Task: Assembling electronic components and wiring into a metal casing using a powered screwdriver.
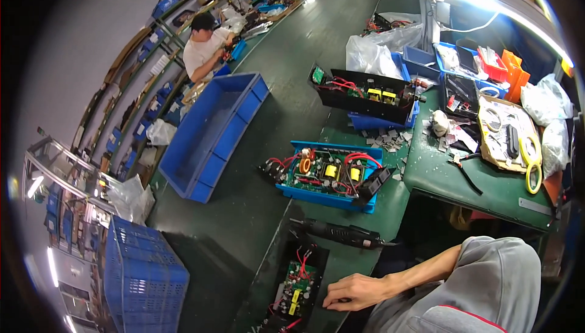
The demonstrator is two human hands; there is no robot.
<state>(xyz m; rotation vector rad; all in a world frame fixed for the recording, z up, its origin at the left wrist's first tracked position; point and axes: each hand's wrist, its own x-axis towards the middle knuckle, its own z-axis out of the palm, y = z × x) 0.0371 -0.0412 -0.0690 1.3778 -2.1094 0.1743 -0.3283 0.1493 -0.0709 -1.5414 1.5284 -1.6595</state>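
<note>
The right hand (358, 290), the only one in view and judged to be the right by its thumb side, rests on the dark green surface (359, 263) just right of the near unit (298, 284), its fingers curled loosely; whether they pinch something small cannot be told. That near unit lies at the near edge of the view, a dark open housing with a green board, red wires and yellow-wrapped parts inside. Just beyond it lies a black corded tool (341, 233), apart from the hand. Farther along sits the blue-housed unit (332, 171), also open on top, with dark end pieces angled out at its left and right ends. Farther still, the black-housed unit (359, 107) rests on a blue bin (381, 121), small grey pieces (393, 141) scattered near it. Work looks partway along: in all three, the boards and much of the wiring appear to be in place, while the tops remain uncovered and, on the blue-housed unit, the end pieces do not seem squared up to the housing. Whether any joints are fastened is too small to tell. To the right, yellow-handled scissors (534, 165) lie beside a cardboard tray (495, 152).
</note>
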